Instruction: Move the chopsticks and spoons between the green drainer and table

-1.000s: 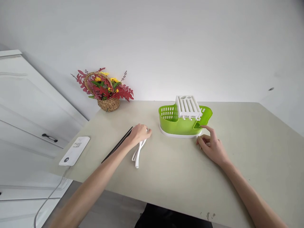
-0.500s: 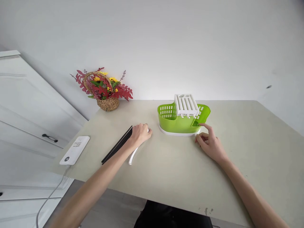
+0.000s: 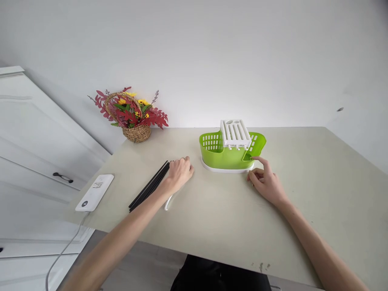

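Observation:
My left hand (image 3: 181, 173) is closed over a thin white utensil with a curved handle (image 3: 168, 202); its far end is hidden under my fingers. Just left of that hand lies a bundle of black chopsticks (image 3: 148, 188), partly covered by my wrist. A green plastic utensil holder (image 3: 222, 159) with a slotted white top (image 3: 235, 133) and white base stands upright at the middle of the table. At its right front cut-out, my right hand (image 3: 266, 181) has the index finger over the low edge, with the other fingers curled by the base.
A wicker basket of artificial flowers (image 3: 137, 132) stands at the back left by the wall. Near the left table edge lies a white power strip (image 3: 95, 193), its grey cable (image 3: 65, 249) hanging down. White cabinets (image 3: 33, 133) flank the table on the left.
The view has shifted slightly. My left hand has turned a little over the white utensil, now covering more of it. My right hand stays at the holder's edge.

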A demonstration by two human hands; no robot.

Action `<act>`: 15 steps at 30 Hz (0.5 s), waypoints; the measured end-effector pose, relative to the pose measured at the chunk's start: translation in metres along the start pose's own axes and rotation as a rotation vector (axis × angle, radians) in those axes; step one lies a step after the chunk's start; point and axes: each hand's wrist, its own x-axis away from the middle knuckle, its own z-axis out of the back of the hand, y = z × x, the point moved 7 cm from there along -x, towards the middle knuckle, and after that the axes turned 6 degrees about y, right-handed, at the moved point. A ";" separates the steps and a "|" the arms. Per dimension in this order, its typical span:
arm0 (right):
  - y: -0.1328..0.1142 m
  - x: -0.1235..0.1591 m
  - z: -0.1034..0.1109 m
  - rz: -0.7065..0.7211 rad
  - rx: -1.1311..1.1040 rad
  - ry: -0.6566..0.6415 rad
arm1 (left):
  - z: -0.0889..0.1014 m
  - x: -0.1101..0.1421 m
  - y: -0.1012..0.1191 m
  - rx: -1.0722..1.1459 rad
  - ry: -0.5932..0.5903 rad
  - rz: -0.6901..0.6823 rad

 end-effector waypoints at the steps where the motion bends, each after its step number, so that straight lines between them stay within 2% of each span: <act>1: 0.000 0.000 0.000 0.001 0.002 0.001 | 0.001 0.001 0.001 -0.001 0.004 -0.005; 15: 0.000 0.000 0.000 -0.002 0.006 -0.013 | 0.014 0.020 0.004 -0.044 0.035 -0.026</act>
